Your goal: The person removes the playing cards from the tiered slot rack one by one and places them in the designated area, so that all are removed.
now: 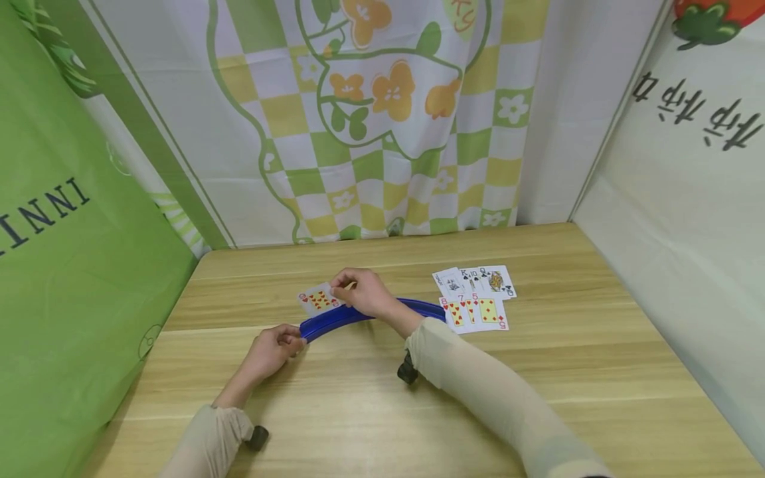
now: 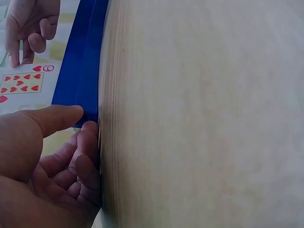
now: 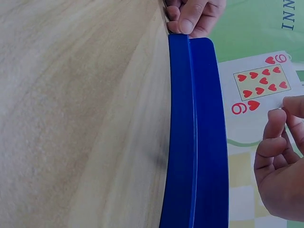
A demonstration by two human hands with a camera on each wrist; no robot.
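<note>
A long, curved blue card holder (image 1: 333,321) with a lengthwise groove lies on the table. My left hand (image 1: 269,350) pinches its left end between thumb and fingers. Over the holder reaches my right hand (image 1: 369,293), pinching one corner of a playing card, the nine of hearts (image 3: 261,81). This card is face up to me and slightly tilted, just behind the holder's left part in the head view. My right forearm hides some of the holder's middle. In the left wrist view, the card's face (image 2: 21,83) shows beside the groove, with the right fingertips at its edge.
Beyond the holder's right end lie two overlapping rows of face-up cards: black-suited cards and a joker (image 1: 472,283) behind, red-suited cards (image 1: 478,314) in front. The wooden table (image 1: 358,418) meets printed cloth (image 1: 382,179) at the back and fabric walls at both sides.
</note>
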